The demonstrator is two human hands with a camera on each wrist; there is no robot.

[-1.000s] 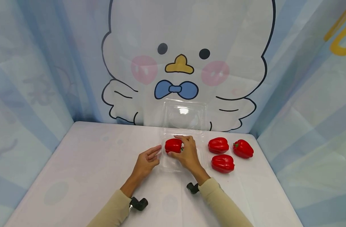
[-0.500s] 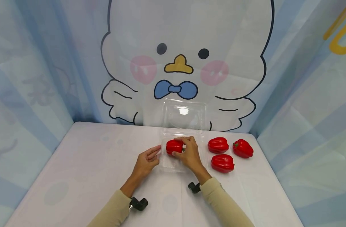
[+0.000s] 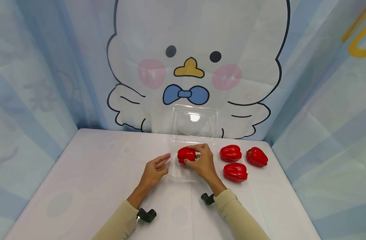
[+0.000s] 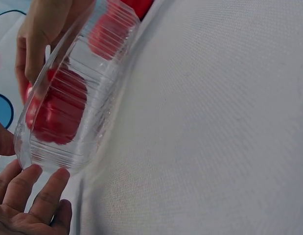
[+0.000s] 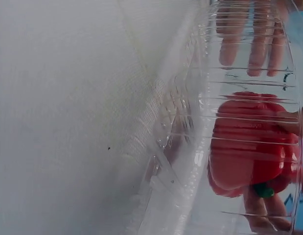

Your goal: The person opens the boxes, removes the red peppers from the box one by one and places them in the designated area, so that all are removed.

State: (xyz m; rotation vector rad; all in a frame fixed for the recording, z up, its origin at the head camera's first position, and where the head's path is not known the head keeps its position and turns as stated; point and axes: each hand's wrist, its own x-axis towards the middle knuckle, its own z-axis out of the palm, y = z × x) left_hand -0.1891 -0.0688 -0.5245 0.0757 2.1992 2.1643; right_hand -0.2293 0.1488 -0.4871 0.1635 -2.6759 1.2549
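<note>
Within the base of a hinged clear plastic clamshell box is a red bell pepper, its green stem pointing right. My right hand grips this pepper between thumb and fingers. On the box's left side, my left hand touches the wall with fairly straight fingertips, as the left wrist view also shows near the box's end. Seen through the ribbed wall in the right wrist view, the pepper has fingers around it. Whether it touches the box floor, I cannot tell.
Right of the box lie three more red bell peppers: one at the back, one in front, one farthest right. The raised clear lid stands behind, against a curtain with a cartoon bird. A white cloth covers the table.
My right hand has shifted slightly to the right inside the box, carrying the bell pepper with it. My left hand stays at the box's left side. The other peppers have not moved.
</note>
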